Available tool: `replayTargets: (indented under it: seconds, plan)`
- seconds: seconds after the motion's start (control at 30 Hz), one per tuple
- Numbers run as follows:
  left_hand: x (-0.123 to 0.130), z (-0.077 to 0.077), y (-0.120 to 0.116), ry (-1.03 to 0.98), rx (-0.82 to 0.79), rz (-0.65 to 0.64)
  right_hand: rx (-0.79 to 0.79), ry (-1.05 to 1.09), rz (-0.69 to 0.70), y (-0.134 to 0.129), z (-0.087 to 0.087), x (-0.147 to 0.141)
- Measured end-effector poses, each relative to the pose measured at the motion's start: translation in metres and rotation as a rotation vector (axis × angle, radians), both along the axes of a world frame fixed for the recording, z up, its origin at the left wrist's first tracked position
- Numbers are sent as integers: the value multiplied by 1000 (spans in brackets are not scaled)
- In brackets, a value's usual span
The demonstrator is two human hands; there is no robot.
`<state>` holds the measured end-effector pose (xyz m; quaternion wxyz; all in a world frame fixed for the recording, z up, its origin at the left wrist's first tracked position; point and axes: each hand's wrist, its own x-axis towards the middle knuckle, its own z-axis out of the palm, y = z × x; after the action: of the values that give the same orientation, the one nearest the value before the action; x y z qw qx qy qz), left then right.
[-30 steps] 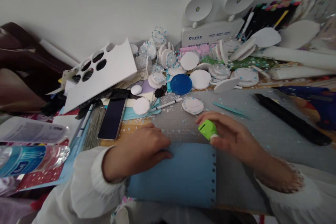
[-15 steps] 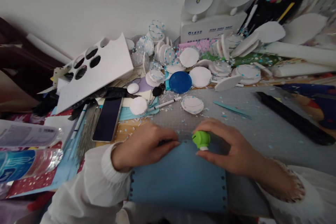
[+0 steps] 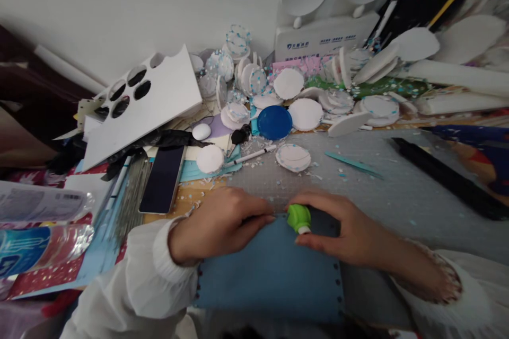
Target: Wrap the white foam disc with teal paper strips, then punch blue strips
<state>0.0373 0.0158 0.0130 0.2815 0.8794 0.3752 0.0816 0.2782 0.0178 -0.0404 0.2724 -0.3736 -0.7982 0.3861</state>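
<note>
A blue sheet with small holes along its side edges lies at the near edge of the grey mat. My left hand is closed at the sheet's top edge, thumb and forefinger pinching it. At the same edge, a little to the right, my right hand grips a small green craft punch with a white part at its lower end. Thumb and fingers are round the punch, which sits tilted over the sheet's edge. Whether the edge is inside the punch is hidden.
White foam discs and a blue disc crowd the back. A phone and a plastic bottle are left. Teal tweezers and a black cutter-like tool lie right. Scraps litter the grey mat.
My right hand has moved the green punch slightly left along the sheet's top edge and turned it. My left hand keeps its pinch in nearly the same place. The camera view has shifted slightly.
</note>
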Motion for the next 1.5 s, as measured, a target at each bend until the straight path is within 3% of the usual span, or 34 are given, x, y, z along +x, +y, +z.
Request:
replayTargets:
  seconds: [0.23,0.63,0.93,1.33,1.5]
  plan:
    - [0,-2,1,-15,18,6,-95,-18,12,4,5,-1]
    - [0,-8,6,17,26,-10,134,27,-14,-3,-5,-5]
    - [25,10,2,287,146,-56,236,-4,41,-7,-9,-12]
    - [35,-22,8,131,229,-164,296,29,33,-9,-13,-13]
    - [35,-15,8,182,185,-99,355,6,12,-3,-13,-14]
